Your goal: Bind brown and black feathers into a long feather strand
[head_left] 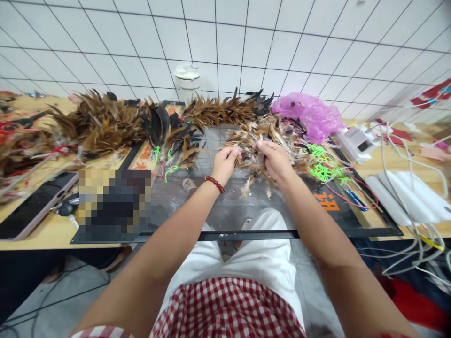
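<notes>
Up at twelve o'clock, left hand and right hand, each grip clenched on the feather pile, knuckles close, likely to bunch the quills; green ties at two o'clock.

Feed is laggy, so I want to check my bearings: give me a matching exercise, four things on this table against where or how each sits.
1 phone
2 plastic bag
3 white cup
4 loose feathers

A pinched by left hand and right hand
B at the back, near the tiled wall
C lying flat, far left
D pink, crumpled

Pairs: 1-C, 2-D, 3-B, 4-A
</notes>
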`<action>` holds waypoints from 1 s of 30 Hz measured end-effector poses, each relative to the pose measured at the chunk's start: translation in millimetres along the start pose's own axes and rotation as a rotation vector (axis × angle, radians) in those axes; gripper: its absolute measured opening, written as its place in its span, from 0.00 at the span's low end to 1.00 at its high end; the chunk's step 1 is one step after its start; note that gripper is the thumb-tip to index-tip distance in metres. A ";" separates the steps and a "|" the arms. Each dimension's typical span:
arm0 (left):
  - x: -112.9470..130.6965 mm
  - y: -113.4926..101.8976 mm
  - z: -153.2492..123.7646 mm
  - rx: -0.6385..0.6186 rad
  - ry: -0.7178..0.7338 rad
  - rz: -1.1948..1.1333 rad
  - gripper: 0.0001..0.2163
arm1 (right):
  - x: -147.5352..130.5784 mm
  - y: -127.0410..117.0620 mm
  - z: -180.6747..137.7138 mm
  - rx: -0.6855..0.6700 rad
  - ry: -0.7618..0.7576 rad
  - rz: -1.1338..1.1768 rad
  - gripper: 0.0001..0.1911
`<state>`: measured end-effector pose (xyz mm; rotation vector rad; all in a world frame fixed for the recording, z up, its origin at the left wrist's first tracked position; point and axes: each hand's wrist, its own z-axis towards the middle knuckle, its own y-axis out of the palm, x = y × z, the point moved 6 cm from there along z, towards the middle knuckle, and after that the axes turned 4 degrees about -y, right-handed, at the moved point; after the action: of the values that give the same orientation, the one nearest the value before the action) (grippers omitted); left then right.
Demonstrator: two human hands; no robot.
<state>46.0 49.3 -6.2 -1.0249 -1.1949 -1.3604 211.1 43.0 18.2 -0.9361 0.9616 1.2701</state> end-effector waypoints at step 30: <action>8.4 -11.3 -1.2 0.165 0.023 0.115 0.10 | -37.3 10.7 -17.1 -0.260 -0.476 -1.104 0.10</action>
<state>33.8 46.8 0.4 -0.9429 -1.1916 -1.1613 197.5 15.5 47.5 -1.0574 -0.1524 0.5897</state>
